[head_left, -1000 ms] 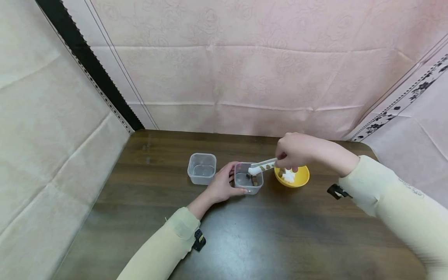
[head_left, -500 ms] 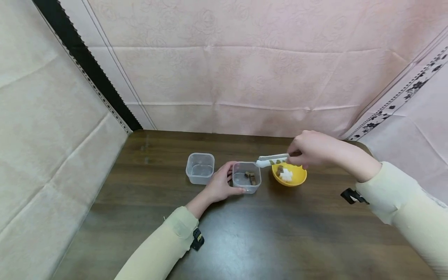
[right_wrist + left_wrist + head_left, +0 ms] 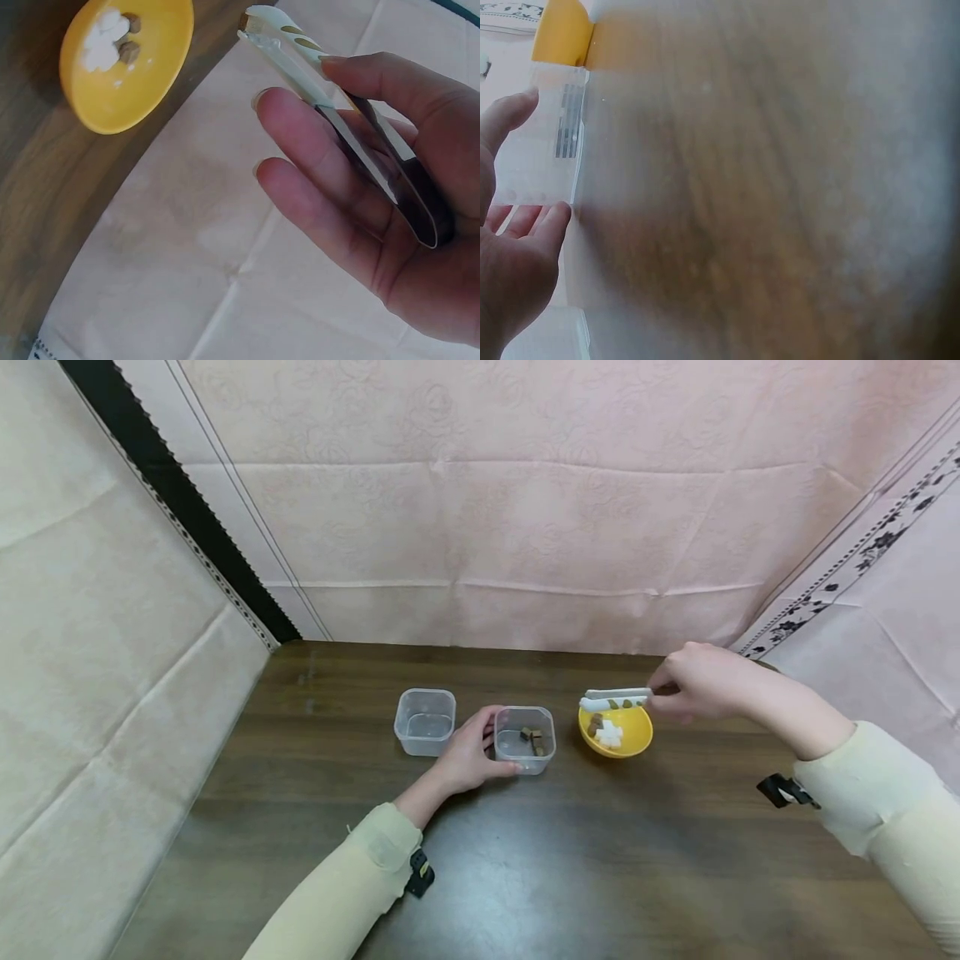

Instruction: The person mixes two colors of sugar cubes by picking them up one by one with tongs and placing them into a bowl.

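My left hand [image 3: 474,752] grips a clear plastic container [image 3: 524,767], thumb along the near side and fingers at the far side. Several small dark brown chunks [image 3: 534,741] lie inside it. My right hand [image 3: 701,681] pinches a pair of tongs [image 3: 617,697] with white, leaf-patterned arms. The tongs hover over the back rim of a yellow bowl [image 3: 637,739]. In the bowl are white pieces [image 3: 609,734] and brown pieces [image 3: 129,52]. At the tongs' tips in the right wrist view a brown patch shows; I cannot tell whether it is a held chunk.
A second clear container [image 3: 424,718] stands left of my left hand, with nothing seen inside. All sit on a dark wooden table [image 3: 525,877]. Pale cloth [image 3: 487,527] hangs behind its back edge and at both sides.
My right hand has moved right with the tongs, from over the held container to over the yellow bowl. My left hand has kept its grip on the container.
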Tool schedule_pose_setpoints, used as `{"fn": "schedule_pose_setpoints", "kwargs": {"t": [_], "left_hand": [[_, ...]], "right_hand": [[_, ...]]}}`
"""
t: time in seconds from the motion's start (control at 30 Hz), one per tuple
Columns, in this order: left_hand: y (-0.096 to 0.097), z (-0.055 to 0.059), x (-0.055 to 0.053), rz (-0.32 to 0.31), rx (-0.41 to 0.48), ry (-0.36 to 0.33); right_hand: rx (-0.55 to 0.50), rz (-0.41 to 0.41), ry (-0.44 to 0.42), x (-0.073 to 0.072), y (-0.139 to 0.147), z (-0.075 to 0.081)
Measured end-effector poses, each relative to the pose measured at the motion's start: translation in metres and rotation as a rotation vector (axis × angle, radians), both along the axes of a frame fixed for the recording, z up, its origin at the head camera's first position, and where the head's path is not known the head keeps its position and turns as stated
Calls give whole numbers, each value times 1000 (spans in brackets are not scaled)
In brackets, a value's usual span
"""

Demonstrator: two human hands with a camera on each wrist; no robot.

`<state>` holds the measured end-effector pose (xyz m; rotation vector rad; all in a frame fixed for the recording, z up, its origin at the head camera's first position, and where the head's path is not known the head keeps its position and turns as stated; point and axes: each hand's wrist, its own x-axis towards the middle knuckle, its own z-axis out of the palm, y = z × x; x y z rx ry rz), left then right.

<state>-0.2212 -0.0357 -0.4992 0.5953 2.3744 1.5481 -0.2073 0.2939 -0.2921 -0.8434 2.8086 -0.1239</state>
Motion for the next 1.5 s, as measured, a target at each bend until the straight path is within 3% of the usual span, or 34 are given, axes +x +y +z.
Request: {"fn": "schedule_pose_setpoints", "kwargs": {"t": [0.33, 0.93, 1.13, 1.5], "left_hand": [[0, -1, 0, 6, 5, 1], [1, 0, 1, 3, 4, -13], [1, 0, 1, 2, 5, -15], [2, -2, 0, 2, 20, -13]], "right_hand": [[42, -89, -81, -3, 14, -23], [62, -94, -146, -7, 11, -46], [60, -115, -163, -6, 13, -43], [26, -127, -85, -5, 22, -20]]}}
